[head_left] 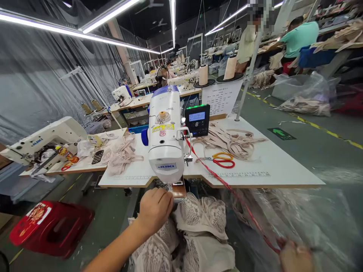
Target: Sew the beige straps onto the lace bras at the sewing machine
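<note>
My left hand (155, 207) is closed at the end of the sewing machine's bed, just below the head of the white sewing machine (166, 136); whatever its fingers pinch is hidden. At the lower right, my right hand (296, 257) is smeared by motion and closed on a red cord (227, 185). The cord stretches from beside the machine head, over the table edge, down to that hand. Beige lace bras (201, 215) lie in a heap below the machine, under and beside my left hand.
On the white table (283, 166) lie scissors (222, 160) with red and orange handles, beige straps (232, 139) and beige fabric pieces (123, 153). A control panel (197, 121) stands beside the machine. A red stool (51, 226) is at left, clear plastic (317, 219) at right. Co-workers are behind.
</note>
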`<state>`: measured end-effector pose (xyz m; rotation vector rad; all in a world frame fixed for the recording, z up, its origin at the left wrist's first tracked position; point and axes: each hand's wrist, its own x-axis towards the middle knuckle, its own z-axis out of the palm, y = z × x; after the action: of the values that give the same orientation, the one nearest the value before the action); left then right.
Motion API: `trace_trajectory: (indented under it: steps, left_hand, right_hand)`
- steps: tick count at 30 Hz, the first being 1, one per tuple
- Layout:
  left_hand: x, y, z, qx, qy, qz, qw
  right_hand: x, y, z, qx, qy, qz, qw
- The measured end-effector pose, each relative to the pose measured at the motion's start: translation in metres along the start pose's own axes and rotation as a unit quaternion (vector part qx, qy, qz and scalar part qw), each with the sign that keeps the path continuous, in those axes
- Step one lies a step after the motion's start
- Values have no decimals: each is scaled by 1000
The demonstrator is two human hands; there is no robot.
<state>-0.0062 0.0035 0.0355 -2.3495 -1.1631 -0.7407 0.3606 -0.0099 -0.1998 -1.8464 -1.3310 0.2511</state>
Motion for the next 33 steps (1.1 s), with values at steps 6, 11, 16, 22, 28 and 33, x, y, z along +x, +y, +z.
trace_trajectory:
  steps: [6, 11, 16, 22, 28, 33]
  left_hand:
    - [4, 2, 4, 28, -41, 2, 999]
    - [6, 5, 8, 7, -63, -6, 998]
    - [6, 10, 3, -14, -70, -24, 997]
    - [2, 17, -1, -24, -90, -15, 996]
    - [6, 11, 6, -80, -87, -70, 991]
    - [12, -6, 28, -62, -40, -170, 983]
  right_hand:
    - [-39, -98, 8, 249, -248, 122, 928]
    - [-54, -207, 3, 460, -429, 79, 774]
    - [-56, -252, 7, 627, -488, 246, 555]
    - [-46, -266, 6, 657, -479, 307, 494]
    - [-40, -255, 15, 656, -413, 273, 570]
    - [-40, -232, 22, 644, -435, 308, 550]
